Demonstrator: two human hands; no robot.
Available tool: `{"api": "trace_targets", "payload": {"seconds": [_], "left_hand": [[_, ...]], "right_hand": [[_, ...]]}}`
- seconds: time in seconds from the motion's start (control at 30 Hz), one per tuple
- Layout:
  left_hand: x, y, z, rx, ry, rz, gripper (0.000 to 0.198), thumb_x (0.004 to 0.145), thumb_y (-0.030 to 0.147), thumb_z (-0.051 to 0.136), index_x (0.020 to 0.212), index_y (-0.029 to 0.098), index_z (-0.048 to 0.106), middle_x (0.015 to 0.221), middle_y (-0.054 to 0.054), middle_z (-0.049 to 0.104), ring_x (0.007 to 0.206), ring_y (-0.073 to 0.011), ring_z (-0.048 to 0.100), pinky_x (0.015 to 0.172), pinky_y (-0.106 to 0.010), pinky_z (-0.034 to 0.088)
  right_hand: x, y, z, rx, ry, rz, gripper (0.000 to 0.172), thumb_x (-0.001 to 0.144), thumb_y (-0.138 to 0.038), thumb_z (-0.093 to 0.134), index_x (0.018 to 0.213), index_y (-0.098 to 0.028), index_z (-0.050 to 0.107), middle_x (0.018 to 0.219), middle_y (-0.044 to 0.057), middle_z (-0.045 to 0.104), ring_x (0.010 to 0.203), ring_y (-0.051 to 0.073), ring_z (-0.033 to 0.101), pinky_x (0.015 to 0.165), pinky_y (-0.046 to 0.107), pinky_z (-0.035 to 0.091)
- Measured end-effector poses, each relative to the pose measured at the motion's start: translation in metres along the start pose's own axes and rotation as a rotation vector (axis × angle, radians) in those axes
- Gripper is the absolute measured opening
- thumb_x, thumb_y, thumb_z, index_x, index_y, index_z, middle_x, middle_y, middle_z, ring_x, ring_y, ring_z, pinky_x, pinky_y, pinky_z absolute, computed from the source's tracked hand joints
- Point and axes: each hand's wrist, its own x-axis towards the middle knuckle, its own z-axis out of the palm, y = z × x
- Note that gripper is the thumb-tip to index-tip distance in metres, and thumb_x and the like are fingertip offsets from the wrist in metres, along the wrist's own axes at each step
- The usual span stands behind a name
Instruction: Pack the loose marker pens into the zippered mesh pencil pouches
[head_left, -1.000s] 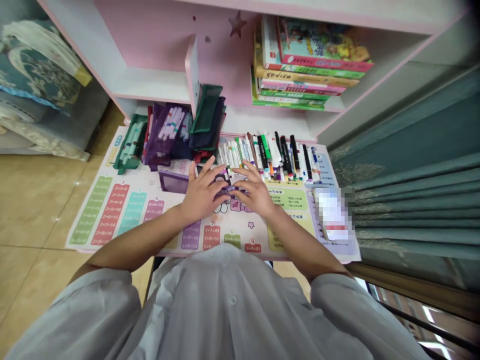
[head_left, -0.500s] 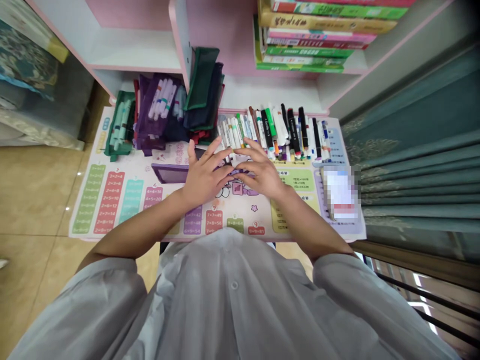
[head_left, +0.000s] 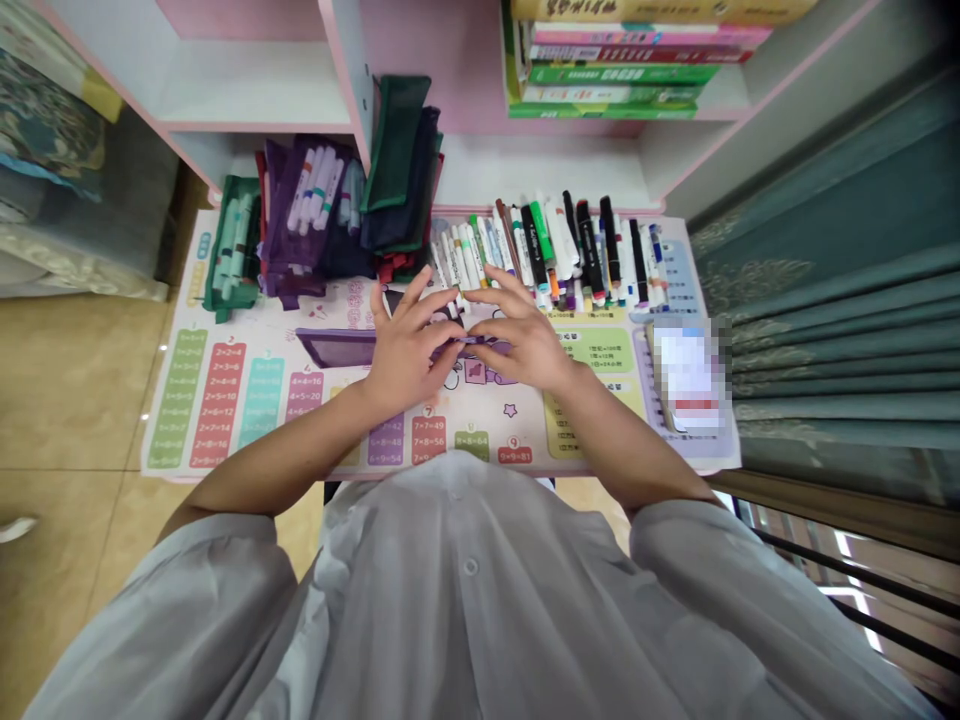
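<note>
- We see a pink-and-white shelf (head_left: 547, 170) across the top of the frame, books (head_left: 615, 70) at upper right and a teal curtain (head_left: 825, 340) at right.
- A printed times-table mat (head_left: 180, 400) fills the middle, with a purple case (head_left: 334, 348) left of centre.
- Along its far edge lie a purple pouch (head_left: 304, 210), a green pouch (head_left: 229, 245) and a row of markers (head_left: 555, 250).
- The left hand (head_left: 405, 350) and right hand (head_left: 525, 335) sit close together at centre, fingers curled inward.
- Their fingertips (head_left: 454, 335) meet at a thin purple strip (head_left: 469, 342) (too small to name), just above the mat; we cannot tell whether they clamp it.
</note>
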Motion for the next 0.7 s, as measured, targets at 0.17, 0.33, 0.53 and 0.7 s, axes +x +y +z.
{"api": "trace_targets", "payload": {"seconds": [0.17, 0.33, 0.53, 0.7], "left_hand": [[-0.0008, 0.0052, 0.0007, -0.029, 0.012, -0.046, 0.025, 0.095, 0.042, 0.050, 0.084, 0.025, 0.064, 0.135, -0.003, 0.062, 0.145, -0.0308, 0.033, 0.119, -0.064, 0.003], [-0.0024, 0.0060, 0.0002, -0.051, 0.001, -0.082, 0.028, 0.096, 0.043, 0.048, 0.081, 0.023, 0.062, 0.139, -0.005, 0.058, 0.146, -0.0337, 0.030, 0.118, -0.065, 0.003], [-0.0031, 0.0068, -0.0011, -0.004, 0.020, -0.085, 0.024, 0.093, 0.039, 0.052, 0.078, 0.023, 0.061, 0.142, -0.005, 0.056, 0.147, -0.0341, 0.029, 0.117, -0.067, 0.006], [-0.0032, 0.0076, -0.0002, -0.008, 0.032, -0.101, 0.022, 0.092, 0.036, 0.053, 0.075, 0.022, 0.060, 0.142, -0.004, 0.056, 0.147, -0.0344, 0.029, 0.117, -0.067, 0.006]], "right_hand": [[-0.0002, -0.0008, 0.0010, 0.024, 0.018, -0.005, 0.011, 0.086, -0.035, 0.064, 0.081, -0.027, 0.068, 0.129, 0.001, 0.061, 0.144, 0.031, 0.035, 0.116, 0.059, 0.036], [-0.0008, -0.0016, 0.0019, 0.030, 0.008, 0.011, 0.014, 0.087, -0.039, 0.064, 0.081, -0.027, 0.067, 0.130, 0.001, 0.061, 0.145, 0.032, 0.035, 0.116, 0.060, 0.035], [-0.0004, -0.0015, 0.0018, 0.026, -0.005, -0.007, 0.016, 0.088, -0.040, 0.062, 0.079, -0.026, 0.066, 0.130, 0.001, 0.061, 0.145, 0.031, 0.035, 0.116, 0.059, 0.036], [-0.0003, -0.0015, 0.0015, 0.016, -0.004, -0.012, 0.016, 0.088, -0.038, 0.062, 0.079, -0.026, 0.066, 0.129, 0.002, 0.062, 0.144, 0.031, 0.036, 0.116, 0.058, 0.037]]}}
